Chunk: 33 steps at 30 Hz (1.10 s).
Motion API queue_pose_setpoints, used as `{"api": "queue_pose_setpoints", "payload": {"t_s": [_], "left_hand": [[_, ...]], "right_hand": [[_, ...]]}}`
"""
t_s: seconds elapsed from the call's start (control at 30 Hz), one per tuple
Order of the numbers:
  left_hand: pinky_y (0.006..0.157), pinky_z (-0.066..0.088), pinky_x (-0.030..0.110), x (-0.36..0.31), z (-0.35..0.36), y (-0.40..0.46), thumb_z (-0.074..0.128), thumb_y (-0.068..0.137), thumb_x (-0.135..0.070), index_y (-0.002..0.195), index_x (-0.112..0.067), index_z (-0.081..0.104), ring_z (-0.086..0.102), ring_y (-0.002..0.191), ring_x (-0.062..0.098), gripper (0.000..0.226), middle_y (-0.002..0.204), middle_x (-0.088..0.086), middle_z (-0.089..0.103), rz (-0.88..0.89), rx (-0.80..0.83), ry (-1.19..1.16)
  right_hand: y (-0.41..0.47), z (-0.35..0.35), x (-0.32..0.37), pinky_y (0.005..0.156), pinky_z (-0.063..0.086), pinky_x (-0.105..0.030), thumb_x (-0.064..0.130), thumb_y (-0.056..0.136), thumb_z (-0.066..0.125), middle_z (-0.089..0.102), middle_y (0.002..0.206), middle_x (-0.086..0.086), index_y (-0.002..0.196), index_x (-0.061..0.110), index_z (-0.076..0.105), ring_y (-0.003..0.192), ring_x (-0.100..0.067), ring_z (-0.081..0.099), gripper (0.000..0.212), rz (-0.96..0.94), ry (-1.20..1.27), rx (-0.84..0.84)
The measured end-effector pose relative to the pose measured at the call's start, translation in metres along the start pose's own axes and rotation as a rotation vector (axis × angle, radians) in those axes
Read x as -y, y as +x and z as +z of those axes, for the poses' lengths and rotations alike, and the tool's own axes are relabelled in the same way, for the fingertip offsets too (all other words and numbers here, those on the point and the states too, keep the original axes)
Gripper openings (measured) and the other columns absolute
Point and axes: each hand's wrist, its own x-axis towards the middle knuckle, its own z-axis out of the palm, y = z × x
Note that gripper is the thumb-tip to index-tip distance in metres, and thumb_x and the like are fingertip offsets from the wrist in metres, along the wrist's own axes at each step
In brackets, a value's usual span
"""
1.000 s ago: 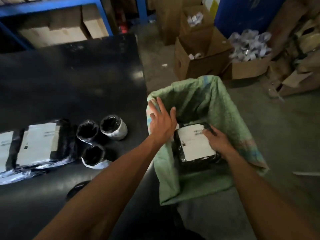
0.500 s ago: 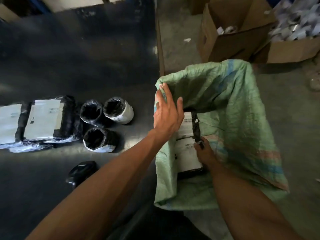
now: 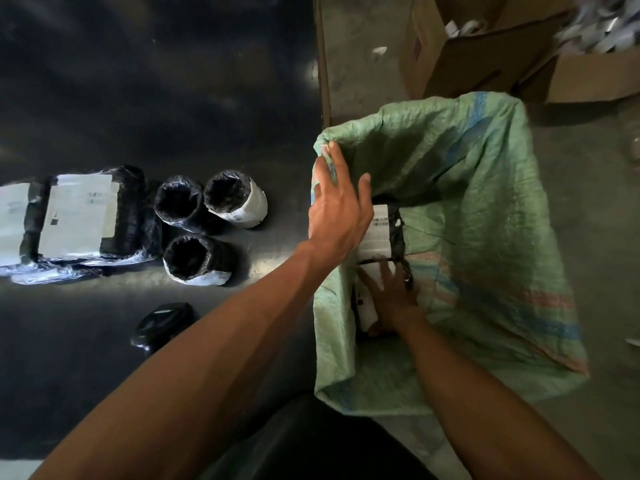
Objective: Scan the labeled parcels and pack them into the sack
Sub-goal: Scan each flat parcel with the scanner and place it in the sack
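Observation:
A green woven sack (image 3: 485,209) stands open on the floor beside the black table (image 3: 156,81). My left hand (image 3: 337,209) holds its left rim, fingers over the edge. Deep inside, my right hand (image 3: 389,296) presses with spread fingers on a black parcel with a white label (image 3: 365,304). A second labeled black parcel (image 3: 382,232) lies just beyond it in the sack. On the table at the left lie flat labeled parcels (image 3: 79,216) and three round black-wrapped parcels (image 3: 207,230). A black handheld scanner (image 3: 162,325) lies on the table near my left forearm.
Open cardboard boxes (image 3: 485,46) with white paper scraps stand on the concrete floor beyond the sack. The table's right edge runs right beside the sack's left rim.
My right hand pushed the parcel lower into the sack and went from gripping its edge to pressing flat on top. My left hand stayed on the rim. The view tilted downward.

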Motion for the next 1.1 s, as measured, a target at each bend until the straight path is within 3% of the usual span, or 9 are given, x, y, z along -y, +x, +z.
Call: {"api": "queue_pose_setpoints", "payload": {"t_s": [0.17, 0.23, 0.27, 0.33, 0.5, 0.8, 0.9, 0.97, 1.1], "left_hand": [[0.107, 0.044, 0.052, 0.0, 0.0, -0.002, 0.021, 0.108, -0.04, 0.159, 0.0, 0.009, 0.031, 0.142, 0.045, 0.066, 0.161, 0.029, 0.011, -0.017, 0.025, 0.037], [0.107, 0.042, 0.057, -0.003, -0.001, -0.003, -0.001, 0.109, -0.035, 0.156, 0.006, 0.014, 0.02, 0.144, 0.053, 0.065, 0.16, 0.038, 0.004, 0.02, 0.027, 0.036], [0.097, 0.05, 0.059, -0.002, 0.003, -0.004, 0.008, 0.111, -0.029, 0.15, 0.015, 0.023, 0.029, 0.138, 0.058, 0.061, 0.153, 0.047, 0.013, 0.09, -0.011, 0.045], [0.071, 0.061, 0.053, -0.001, 0.009, -0.008, 0.054, 0.102, -0.022, 0.14, 0.021, 0.036, 0.056, 0.116, 0.057, 0.06, 0.137, 0.047, 0.041, 0.083, -0.097, 0.021], [0.088, 0.058, 0.045, 0.003, 0.011, -0.012, 0.043, 0.103, -0.038, 0.155, 0.008, 0.019, 0.054, 0.125, 0.044, 0.074, 0.151, 0.034, 0.034, 0.055, -0.124, 0.082], [0.095, 0.054, 0.049, 0.003, -0.004, -0.013, 0.043, 0.104, -0.029, 0.157, 0.007, 0.012, 0.049, 0.13, 0.044, 0.071, 0.155, 0.03, 0.026, 0.083, -0.097, 0.025], [0.094, 0.053, 0.052, 0.005, -0.01, -0.015, 0.044, 0.103, -0.033, 0.16, -0.005, 0.014, 0.054, 0.124, 0.044, 0.07, 0.155, 0.023, 0.027, 0.031, -0.072, -0.047], [0.093, 0.052, 0.053, 0.002, -0.02, -0.02, 0.043, 0.105, -0.038, 0.162, -0.015, 0.014, 0.056, 0.119, 0.044, 0.068, 0.153, 0.018, 0.028, -0.008, -0.039, -0.123], [0.087, 0.051, 0.05, 0.013, -0.039, -0.042, 0.039, 0.104, -0.048, 0.161, -0.024, 0.013, 0.058, 0.115, 0.039, 0.067, 0.147, 0.011, 0.035, -0.01, -0.047, -0.206]], "right_hand": [[0.012, 0.026, 0.005, 0.114, 0.008, -0.08, 0.055, 0.072, 0.085, -0.051, 0.154, -0.009, 0.137, 0.053, -0.045, 0.147, -0.053, -0.027, 0.145, 0.02, -0.12, -0.103], [0.017, 0.033, 0.005, 0.114, 0.009, -0.079, 0.058, 0.077, 0.079, -0.051, 0.151, -0.009, 0.128, 0.051, -0.052, 0.148, -0.054, -0.026, 0.141, 0.053, -0.154, -0.132], [0.02, 0.038, 0.005, 0.114, 0.01, -0.079, 0.058, 0.079, 0.077, -0.05, 0.153, -0.009, 0.129, 0.049, -0.055, 0.148, -0.053, -0.026, 0.141, 0.066, -0.152, -0.148], [0.025, 0.047, 0.009, 0.113, 0.011, -0.079, 0.054, 0.085, 0.073, -0.043, 0.159, -0.008, 0.128, 0.047, -0.056, 0.149, -0.053, -0.024, 0.136, 0.077, -0.097, -0.191], [0.029, 0.053, 0.014, 0.112, 0.008, -0.08, 0.05, 0.096, 0.059, -0.04, 0.16, -0.009, 0.141, 0.043, -0.039, 0.148, -0.053, -0.027, 0.108, 0.08, -0.09, -0.186], [0.027, 0.033, 0.003, 0.116, 0.014, -0.074, 0.049, 0.089, 0.072, -0.038, 0.163, -0.005, 0.158, 0.048, -0.012, 0.147, -0.054, -0.027, 0.11, 0.018, -0.07, -0.051], [0.026, -0.001, -0.004, 0.121, 0.026, -0.053, 0.038, 0.089, 0.073, 0.006, 0.171, -0.013, 0.164, 0.027, 0.015, 0.154, -0.047, 0.011, 0.095, -0.008, 0.006, -0.099], [0.014, -0.02, -0.006, 0.116, 0.037, -0.041, 0.033, 0.089, 0.072, 0.039, 0.159, -0.018, 0.158, 0.018, 0.034, 0.144, -0.037, 0.04, 0.079, 0.037, 0.201, -0.209], [-0.025, -0.036, -0.01, 0.108, 0.046, -0.044, 0.05, 0.086, 0.07, 0.052, 0.149, -0.014, 0.152, 0.023, 0.04, 0.134, -0.035, 0.052, 0.078, 0.188, 0.414, -0.312]]}}
